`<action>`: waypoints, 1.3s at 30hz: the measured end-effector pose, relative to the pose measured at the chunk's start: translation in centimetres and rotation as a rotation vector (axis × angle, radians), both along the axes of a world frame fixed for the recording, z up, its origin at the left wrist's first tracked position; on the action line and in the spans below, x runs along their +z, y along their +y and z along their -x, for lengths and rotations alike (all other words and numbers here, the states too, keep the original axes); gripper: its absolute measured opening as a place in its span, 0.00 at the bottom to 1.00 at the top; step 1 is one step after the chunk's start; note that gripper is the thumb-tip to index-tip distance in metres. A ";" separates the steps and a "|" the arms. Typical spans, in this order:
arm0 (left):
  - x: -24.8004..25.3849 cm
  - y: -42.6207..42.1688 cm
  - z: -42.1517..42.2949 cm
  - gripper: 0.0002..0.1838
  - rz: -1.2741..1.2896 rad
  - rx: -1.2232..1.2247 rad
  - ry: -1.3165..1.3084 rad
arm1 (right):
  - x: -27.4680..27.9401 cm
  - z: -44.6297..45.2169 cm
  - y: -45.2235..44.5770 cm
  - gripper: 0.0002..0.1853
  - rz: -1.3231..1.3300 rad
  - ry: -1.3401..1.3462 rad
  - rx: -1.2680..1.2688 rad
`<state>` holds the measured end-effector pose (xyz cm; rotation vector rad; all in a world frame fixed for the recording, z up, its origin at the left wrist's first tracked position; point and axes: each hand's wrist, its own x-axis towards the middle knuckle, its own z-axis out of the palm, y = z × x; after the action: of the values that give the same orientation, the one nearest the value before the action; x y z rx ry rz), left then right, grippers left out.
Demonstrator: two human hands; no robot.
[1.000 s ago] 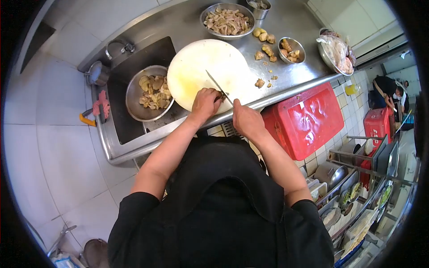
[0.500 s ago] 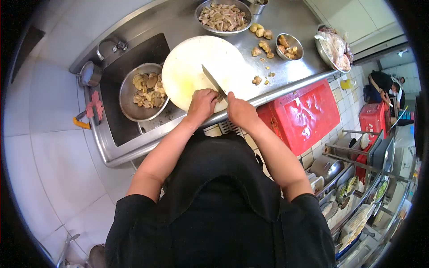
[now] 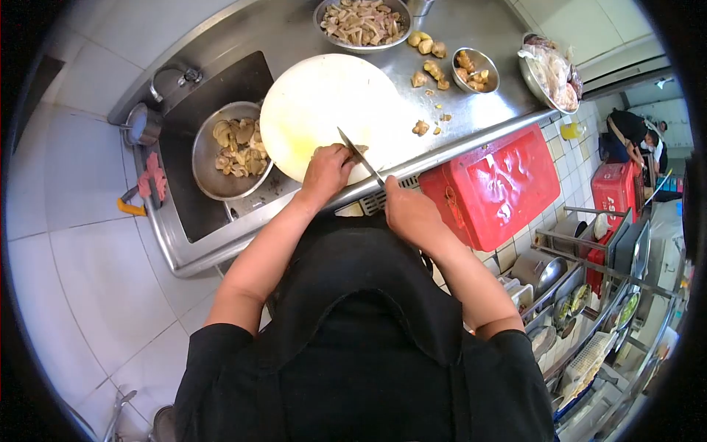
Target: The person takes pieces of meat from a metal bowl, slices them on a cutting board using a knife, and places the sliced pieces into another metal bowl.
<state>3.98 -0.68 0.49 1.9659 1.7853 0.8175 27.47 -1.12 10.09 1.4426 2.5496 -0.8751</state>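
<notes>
A white round cutting board (image 3: 324, 96) lies on the steel counter beside the sink. My right hand (image 3: 412, 214) is closed round the handle of a kitchen knife (image 3: 359, 153), near the board's front edge. Its blade slants over the board, tip pointing away to the left. My left hand (image 3: 326, 173) rests on the board with curled fingers, pressing down a small brownish piece of food (image 3: 359, 149) that lies against the blade. The fingers partly hide it. To the left, a steel bowl (image 3: 209, 180) of pale brown chunks sits in the sink.
Farther back stands a bowl of sliced strips (image 3: 361, 23). Ginger pieces (image 3: 427, 44) lie near a small bowl of ginger (image 3: 476, 71). A bowl with plastic bags (image 3: 546, 77) is at the counter's right end. Below are a red bin (image 3: 493, 184) and shelves; another person (image 3: 630, 136) bends farther off.
My right hand has drawn the knife back, toward me and to the right, away from the left hand. My left hand has shifted slightly left, and the small piece now shows more.
</notes>
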 end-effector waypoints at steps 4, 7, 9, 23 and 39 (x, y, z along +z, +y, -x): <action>0.3 0.0 -0.3 0.10 -0.049 0.002 -0.025 | -3.2 2.8 2.0 0.11 -0.063 0.056 0.012; 0.1 -0.4 -0.2 0.10 -0.048 0.005 -0.029 | -3.7 5.0 4.7 0.11 -0.097 0.087 -0.004; 0.6 -0.1 0.5 0.10 -0.062 0.009 -0.052 | -2.1 5.1 5.2 0.13 -0.077 0.053 -0.010; -0.3 -0.1 1.0 0.09 -0.034 0.008 -0.008 | 3.4 0.5 -1.2 0.11 0.090 -0.057 -0.036; -0.5 -0.5 2.4 0.12 -0.097 0.002 -0.062 | -1.7 6.7 5.2 0.18 -0.047 0.004 -0.001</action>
<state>1.57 -1.20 0.03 1.9767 1.7428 0.9719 20.76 4.06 8.38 1.4564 2.5888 -0.8247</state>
